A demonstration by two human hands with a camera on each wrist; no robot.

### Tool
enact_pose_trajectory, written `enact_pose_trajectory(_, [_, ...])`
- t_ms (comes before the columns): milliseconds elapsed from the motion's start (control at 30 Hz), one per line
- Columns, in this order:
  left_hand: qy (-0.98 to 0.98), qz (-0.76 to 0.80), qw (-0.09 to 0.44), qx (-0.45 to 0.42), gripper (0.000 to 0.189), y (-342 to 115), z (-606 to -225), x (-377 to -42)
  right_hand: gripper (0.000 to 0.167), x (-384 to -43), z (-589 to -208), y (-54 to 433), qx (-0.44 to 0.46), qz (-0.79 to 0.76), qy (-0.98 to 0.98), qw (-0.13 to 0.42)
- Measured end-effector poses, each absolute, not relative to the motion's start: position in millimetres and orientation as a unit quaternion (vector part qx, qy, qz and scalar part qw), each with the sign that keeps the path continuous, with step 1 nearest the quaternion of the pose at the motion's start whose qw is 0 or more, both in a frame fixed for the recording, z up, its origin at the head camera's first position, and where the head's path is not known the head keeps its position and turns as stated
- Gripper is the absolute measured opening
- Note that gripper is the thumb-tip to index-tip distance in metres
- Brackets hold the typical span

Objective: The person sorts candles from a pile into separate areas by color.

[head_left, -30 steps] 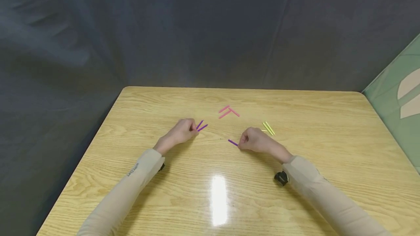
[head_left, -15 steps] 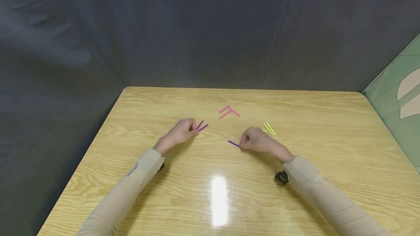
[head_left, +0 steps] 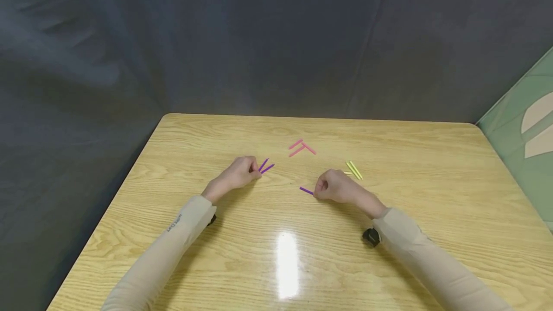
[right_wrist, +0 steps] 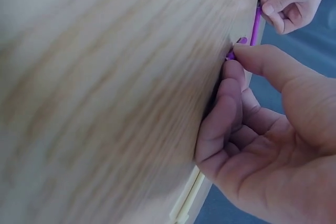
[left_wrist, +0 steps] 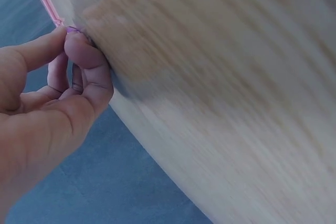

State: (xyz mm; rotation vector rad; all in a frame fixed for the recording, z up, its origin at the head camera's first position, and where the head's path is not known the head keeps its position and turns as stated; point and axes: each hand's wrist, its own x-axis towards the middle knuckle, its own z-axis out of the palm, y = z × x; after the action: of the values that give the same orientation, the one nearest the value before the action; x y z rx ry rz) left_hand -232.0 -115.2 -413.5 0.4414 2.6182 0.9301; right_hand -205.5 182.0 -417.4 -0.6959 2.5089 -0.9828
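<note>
Near the middle of the table my left hand (head_left: 241,173) pinches thin purple sticks at their near ends. One purple stick (head_left: 264,164) leans steeply away and a second purple stick (head_left: 268,168) spreads to the right of it. Whether both are between the fingertips I cannot tell. To the right, thumb and index finger of my right hand (head_left: 339,187) pinch the end of another purple stick (head_left: 306,190), which points left, low at the tabletop. In the right wrist view this purple stick (right_wrist: 231,55) shows at the fingertips, partly hidden by them.
Farther back on the wooden table (head_left: 285,210) lie several pink sticks, one pink stick (head_left: 309,149) slanting against another. Behind the right hand are yellow sticks (head_left: 354,170), one partly covered by that hand. A dark curtain (head_left: 276,37) hangs beyond the back edge.
My right hand has shifted very slightly toward me with its purple stick. The left hand and its sticks have stayed in place.
</note>
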Motion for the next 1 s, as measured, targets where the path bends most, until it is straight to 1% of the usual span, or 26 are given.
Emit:
enact_pose_trajectory(467, [0.917, 0.332, 0.169, 0.146, 0.009, -117, -410, -231, 0.009, -205, -423, 185, -0.295, -0.333, 0.882, 0.155])
enact_pose_trajectory(633, [0.919, 0.326, 0.173, 0.137, 0.008, -117, -410, -232, 0.008, -208, -422, 187, -0.293, -0.348, 0.874, 0.17])
enact_pose_trajectory(833, [0.921, 0.324, 0.17, 0.133, 0.008, -116, -409, -232, 0.003, -212, -421, 189, -0.28, -0.355, 0.87, 0.198])
enact_pose_trajectory(1000, [0.92, 0.326, 0.175, 0.133, 0.007, -116, -409, -231, 0.004, -216, -419, 191, -0.262, -0.365, 0.864, 0.226])
